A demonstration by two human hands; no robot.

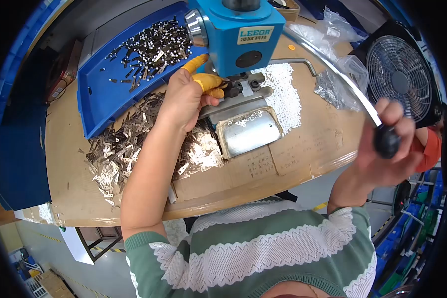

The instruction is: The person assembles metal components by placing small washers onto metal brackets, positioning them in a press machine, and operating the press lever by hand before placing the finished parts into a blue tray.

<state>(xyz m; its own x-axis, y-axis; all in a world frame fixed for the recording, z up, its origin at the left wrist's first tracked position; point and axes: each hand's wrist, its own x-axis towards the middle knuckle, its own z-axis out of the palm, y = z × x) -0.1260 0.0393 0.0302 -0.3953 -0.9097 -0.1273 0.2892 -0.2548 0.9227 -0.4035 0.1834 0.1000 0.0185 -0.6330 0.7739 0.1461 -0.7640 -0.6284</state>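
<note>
My left hand [186, 94], with yellow covers on some fingers, reaches to the metal fixture [246, 94] under the blue press [246, 37]. Its fingers are pinched together at the fixture's left end; what they hold is hidden. My right hand [382, 149], blurred, is around the black knob of the press lever [355, 89], out to the right. Below my left forearm lies a heap of small flat metal pieces [116, 164]. A metal tray [251, 133] with a few small white parts sits in front of the fixture.
A blue tray [97, 111] at the left holds dark strips with white tips [156, 49]. Small white parts [285, 94] are spread right of the fixture. A hex key [295, 60], plastic bags [340, 84] and a black fan [400, 74] are at the right.
</note>
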